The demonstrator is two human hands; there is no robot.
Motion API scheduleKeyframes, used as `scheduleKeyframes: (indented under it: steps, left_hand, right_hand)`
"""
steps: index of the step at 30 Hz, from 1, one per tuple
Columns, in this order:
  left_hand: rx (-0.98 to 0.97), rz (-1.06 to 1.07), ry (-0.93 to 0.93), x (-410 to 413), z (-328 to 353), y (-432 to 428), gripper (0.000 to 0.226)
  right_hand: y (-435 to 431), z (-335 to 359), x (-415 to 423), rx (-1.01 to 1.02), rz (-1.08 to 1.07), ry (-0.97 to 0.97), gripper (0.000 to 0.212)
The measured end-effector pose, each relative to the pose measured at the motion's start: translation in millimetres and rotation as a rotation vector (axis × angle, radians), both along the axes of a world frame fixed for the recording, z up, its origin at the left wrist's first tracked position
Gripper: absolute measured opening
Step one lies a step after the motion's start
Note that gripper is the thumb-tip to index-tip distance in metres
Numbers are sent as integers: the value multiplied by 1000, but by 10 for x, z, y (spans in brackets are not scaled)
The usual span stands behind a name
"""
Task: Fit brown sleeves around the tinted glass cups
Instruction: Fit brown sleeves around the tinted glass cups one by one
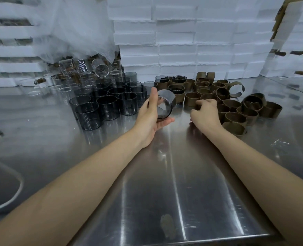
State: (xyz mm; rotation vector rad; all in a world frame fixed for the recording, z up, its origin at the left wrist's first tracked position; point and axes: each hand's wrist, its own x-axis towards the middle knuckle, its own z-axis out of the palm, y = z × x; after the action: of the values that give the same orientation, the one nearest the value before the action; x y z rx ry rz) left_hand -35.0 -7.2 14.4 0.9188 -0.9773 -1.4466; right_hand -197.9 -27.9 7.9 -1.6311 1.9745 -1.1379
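Head view: left hand (149, 112) grips a tinted cup (165, 105) above the table (165, 174), tipped on its side; just right of it, the right hand (205, 114) curls its fingers on a sleeve (191, 99).

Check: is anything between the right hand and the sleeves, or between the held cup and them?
Nothing visible. The right hand touches a brown sleeve at the pile's near edge, and only bare steel table lies between it and the tinted cup in the left hand.
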Motion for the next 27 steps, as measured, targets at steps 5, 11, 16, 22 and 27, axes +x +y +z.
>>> scheduleKeyframes:
  steps: [5,11,16,22,27]
  left_hand:
    - [-60,-32,-5,27,-35,-11,51]
    - [-66,-48,12,33,-63,-16,55]
    - [-76,-39,36,25,-58,-7,56]
    - [-82,29,41,13,-55,22,56]
    - [-69,88,7,12,-59,9,56]
  right_hand:
    - [6,-12,2,0,-2,78,42]
    - [-3,-55,24,-41,32,154,28]
    - [44,-9,36,-152,22,106,44]
    - [64,-31,80,-187,44,192,23]
    - [68,-29,78,-216,11,176,9]
